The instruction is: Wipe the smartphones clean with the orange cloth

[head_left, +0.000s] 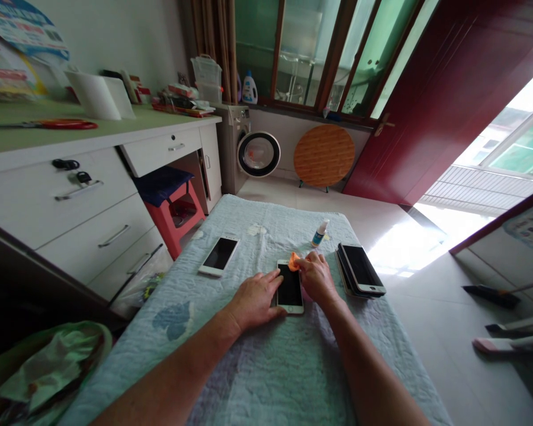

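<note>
A white phone with a dark screen (pixel 289 290) lies on the light blue quilted cover (pixel 257 367). My left hand (pixel 256 299) rests along its left side, thumb near the bottom edge and fingertips on the upper left of the screen, gripping around the edge. My right hand (pixel 316 276) pinches an orange cloth (pixel 294 261) against the top right of that phone. To the left lies another white phone (pixel 220 255). On the right is a stack of phones (pixel 363 267), and a small spray bottle (pixel 320 232) stands behind my right hand.
A white drawer desk (pixel 71 195) and a red stool (pixel 177 219) stand at the left, with a lined bin (pixel 102 349) below. Behind are a washing machine (pixel 231 139) with its door ajar and a round wooden board (pixel 324 155). Brooms lie at the right.
</note>
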Demonstrator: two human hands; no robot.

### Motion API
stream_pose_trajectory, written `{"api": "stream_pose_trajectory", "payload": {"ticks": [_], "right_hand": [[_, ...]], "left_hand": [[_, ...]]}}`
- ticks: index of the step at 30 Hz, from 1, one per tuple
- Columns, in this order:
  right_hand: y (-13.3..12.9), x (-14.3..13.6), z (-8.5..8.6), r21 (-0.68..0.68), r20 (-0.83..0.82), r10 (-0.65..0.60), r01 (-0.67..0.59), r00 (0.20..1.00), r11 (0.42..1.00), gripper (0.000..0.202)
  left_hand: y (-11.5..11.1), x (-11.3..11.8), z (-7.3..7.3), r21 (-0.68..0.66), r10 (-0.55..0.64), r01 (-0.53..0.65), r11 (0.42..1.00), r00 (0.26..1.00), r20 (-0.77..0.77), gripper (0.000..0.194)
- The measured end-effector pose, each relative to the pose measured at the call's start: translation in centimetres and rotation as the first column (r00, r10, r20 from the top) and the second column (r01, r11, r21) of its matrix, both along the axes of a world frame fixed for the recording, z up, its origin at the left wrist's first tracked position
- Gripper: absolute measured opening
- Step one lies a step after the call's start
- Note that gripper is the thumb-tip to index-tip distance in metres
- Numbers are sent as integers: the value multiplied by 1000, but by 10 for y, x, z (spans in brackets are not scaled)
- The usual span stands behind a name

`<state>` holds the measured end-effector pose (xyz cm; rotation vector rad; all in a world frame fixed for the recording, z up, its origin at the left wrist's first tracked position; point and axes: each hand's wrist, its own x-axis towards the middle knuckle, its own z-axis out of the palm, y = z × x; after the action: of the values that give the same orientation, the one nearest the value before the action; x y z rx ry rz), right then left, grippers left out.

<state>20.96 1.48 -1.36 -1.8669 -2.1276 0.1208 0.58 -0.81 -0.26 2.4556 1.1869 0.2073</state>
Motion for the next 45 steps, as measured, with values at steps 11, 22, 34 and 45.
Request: {"api": "stream_pose_trajectory", "payload": {"ticks": [11,22,34,45], "right_hand": [[-5,-35,1,3,-14,162,-162,987,987,23],[-8,-10,5,-42,26,-7,8,1000,999,32],[-11,4,0,-26,27,-78,79,997,997,32],[-7,-37,2,18,47,135,-136,990,991,21]], "left_hand": [[-1,1,2,45,-28,26,999,999,25,73],[-1,1,1,53,-6,7,999,1000,-11,77],[0,0,2,32,26,-26,999,1000,17,75],[0,1,3,54,-13,10,999,999,49,72]]}}
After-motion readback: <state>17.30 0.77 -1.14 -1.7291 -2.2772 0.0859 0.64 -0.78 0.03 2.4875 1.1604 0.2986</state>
